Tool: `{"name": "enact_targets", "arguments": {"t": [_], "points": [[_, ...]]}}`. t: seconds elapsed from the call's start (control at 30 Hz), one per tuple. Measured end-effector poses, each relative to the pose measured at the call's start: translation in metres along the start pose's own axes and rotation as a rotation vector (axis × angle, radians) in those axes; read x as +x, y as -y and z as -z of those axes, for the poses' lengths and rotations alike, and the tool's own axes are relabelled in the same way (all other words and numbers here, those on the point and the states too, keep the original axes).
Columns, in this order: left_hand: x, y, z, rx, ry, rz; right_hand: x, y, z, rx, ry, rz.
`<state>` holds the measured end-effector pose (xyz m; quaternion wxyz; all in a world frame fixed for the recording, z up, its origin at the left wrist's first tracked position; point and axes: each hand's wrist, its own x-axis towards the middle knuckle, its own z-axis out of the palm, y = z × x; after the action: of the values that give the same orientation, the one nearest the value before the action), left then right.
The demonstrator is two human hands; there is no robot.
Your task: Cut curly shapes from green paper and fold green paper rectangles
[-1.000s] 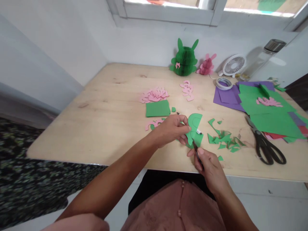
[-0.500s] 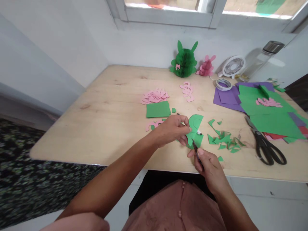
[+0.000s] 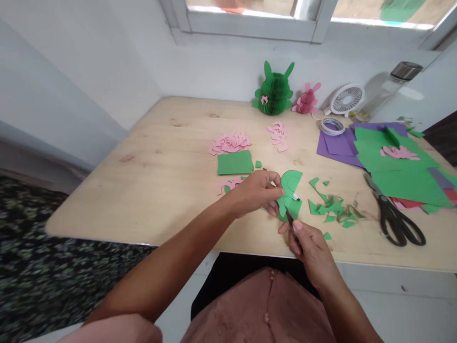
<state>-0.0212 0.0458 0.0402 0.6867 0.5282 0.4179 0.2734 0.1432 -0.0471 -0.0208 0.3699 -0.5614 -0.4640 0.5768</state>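
My left hand (image 3: 262, 193) pinches a piece of green paper (image 3: 292, 180) with a rounded top and a drawn curve on it. In my right hand (image 3: 310, 243) is a small dark pair of scissors (image 3: 291, 221), its blades at the lower edge of that piece. The scissors' handles are mostly hidden by my fingers. Below the held piece, more green paper (image 3: 294, 209) shows, and a white-and-black tip of something pokes out behind it. Green offcuts (image 3: 333, 207) lie just right of my hands. Pink cutouts (image 3: 228, 185) rest beside my left wrist.
Large black-handled scissors (image 3: 396, 219) lie at right, near green sheets (image 3: 378, 155) and purple sheets (image 3: 337, 144). A pink cutout pile (image 3: 232, 143) sits behind a green rectangle (image 3: 234, 163). A green paper figure (image 3: 274, 93), white fan (image 3: 347, 99), tape roll (image 3: 332, 126) and bottle (image 3: 389, 88) stand at the back.
The view has shifted very slightly. Both hands, the green paper and the small scissors keep almost the same position.
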Motion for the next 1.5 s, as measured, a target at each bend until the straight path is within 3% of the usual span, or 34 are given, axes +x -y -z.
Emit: {"name": "enact_targets", "arguments": {"t": [1.5], "points": [[-0.0015, -0.0052, -0.0051, -0.033, -0.073, 0.069, 0.0021, -0.0004, -0.0034, 0.044, -0.072, -0.028]]}}
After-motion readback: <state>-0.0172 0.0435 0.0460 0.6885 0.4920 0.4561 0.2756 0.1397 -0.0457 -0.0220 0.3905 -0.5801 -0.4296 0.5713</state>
